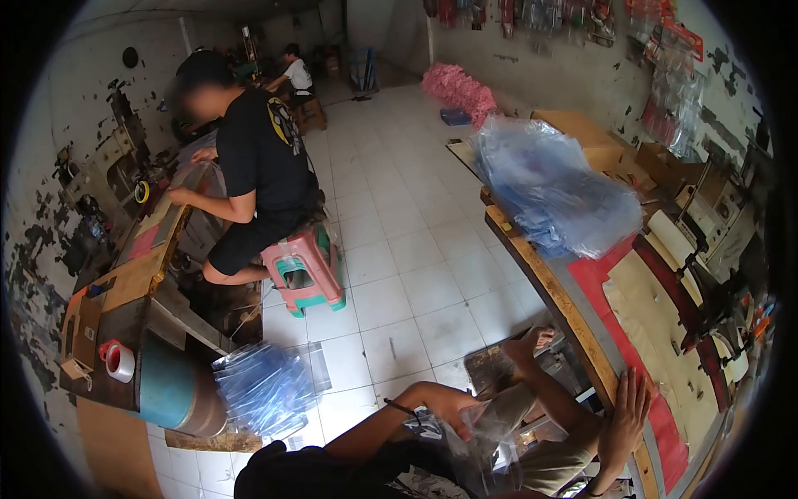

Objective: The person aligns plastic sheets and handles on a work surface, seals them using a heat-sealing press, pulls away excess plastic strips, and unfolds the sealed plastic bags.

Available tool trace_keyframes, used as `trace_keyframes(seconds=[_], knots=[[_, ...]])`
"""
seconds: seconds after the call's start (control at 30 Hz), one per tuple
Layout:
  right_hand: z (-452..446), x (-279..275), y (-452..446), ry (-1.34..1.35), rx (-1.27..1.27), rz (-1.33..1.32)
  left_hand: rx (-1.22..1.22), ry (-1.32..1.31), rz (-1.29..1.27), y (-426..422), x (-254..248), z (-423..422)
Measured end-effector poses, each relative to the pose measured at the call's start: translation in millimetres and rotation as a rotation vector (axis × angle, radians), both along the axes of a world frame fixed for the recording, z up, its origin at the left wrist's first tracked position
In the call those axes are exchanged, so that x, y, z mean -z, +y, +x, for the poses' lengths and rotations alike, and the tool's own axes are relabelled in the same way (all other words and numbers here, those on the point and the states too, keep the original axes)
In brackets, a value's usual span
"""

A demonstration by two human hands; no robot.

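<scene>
My left hand (453, 408) is closed on a clear plastic bag (490, 453) that hangs over my lap, above my bent legs. Crumpled and see-through, the plastic hides some of the fingertips. My right hand (628, 422) lies flat with fingers stretched out on the front edge of the workbench (573, 320). Its fingertips reach a red sheet (661, 412) on the bench top. Beyond the red strip is a cream-coloured pad (652, 333), beneath a dark red machine bar (677, 287).
Farther along my bench lies a large pile of clear bluish plastic (549, 187). On the floor is a stack of plastic bags (270, 387) beside a blue drum (174, 382). A co-worker (266, 158) sits on a pink and green stool (303, 270); another person (298, 75) sits farther back.
</scene>
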State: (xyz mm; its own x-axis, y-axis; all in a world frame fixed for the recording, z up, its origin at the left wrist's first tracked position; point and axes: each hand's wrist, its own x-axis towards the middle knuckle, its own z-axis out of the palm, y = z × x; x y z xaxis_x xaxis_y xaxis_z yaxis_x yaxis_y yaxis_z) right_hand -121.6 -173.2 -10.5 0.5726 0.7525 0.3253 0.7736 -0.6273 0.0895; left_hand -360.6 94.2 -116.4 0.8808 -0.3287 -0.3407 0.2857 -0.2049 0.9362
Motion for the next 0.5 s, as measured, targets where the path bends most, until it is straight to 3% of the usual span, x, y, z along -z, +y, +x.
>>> trace_keyframes(seconds=[0.23,0.5], knots=[[-6,-4,1,0.015,0.003,0.012,0.060,-0.105,0.106,-1,-3,12],[-3,-1,1,-0.015,-0.005,0.016,0.044,-0.023,0.059,-6,-8,12]])
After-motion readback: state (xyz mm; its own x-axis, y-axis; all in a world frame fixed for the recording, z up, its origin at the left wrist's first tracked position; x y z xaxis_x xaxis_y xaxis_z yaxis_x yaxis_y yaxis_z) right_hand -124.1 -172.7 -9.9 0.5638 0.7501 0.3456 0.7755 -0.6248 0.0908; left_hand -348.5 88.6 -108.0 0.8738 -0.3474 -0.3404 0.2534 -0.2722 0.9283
